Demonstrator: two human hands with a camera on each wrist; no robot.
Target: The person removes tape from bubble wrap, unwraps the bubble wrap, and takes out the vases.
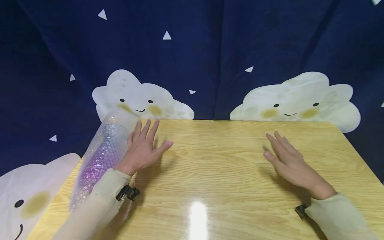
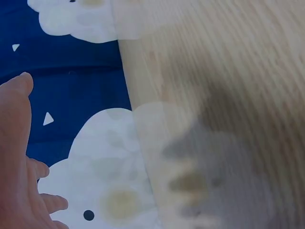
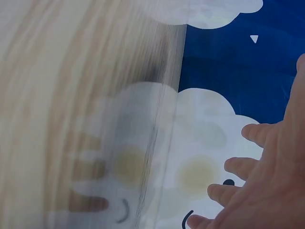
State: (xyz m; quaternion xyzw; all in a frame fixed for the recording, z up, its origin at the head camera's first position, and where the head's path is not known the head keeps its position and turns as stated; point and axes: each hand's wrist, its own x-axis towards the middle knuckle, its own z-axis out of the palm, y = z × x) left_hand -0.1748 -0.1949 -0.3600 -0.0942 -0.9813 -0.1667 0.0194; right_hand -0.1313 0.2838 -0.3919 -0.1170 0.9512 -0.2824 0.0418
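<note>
In the head view a long bundle in bubble wrap (image 1: 100,160), purple at the near end and bluish farther back, lies along the left side of the wooden table (image 1: 210,160). Just right of it is my left hand (image 1: 142,150), its fingers spread and holding nothing; the forearm hides part of the bundle. Over the right part of the table my right hand (image 1: 289,163) extends straight fingers, also holding nothing. Both wrist views show the hands, left hand (image 2: 19,162) and right hand (image 3: 267,176), at the frame edge, with the glossy tabletop beyond.
A dark blue curtain (image 1: 195,60) with white triangles hangs behind the table. Smiling clouds are printed on it, a left cloud (image 1: 135,96) and a right cloud (image 1: 297,100). Small black devices, one on the left wrist (image 1: 127,192) and one on the right wrist (image 1: 301,211), sit at the sleeves.
</note>
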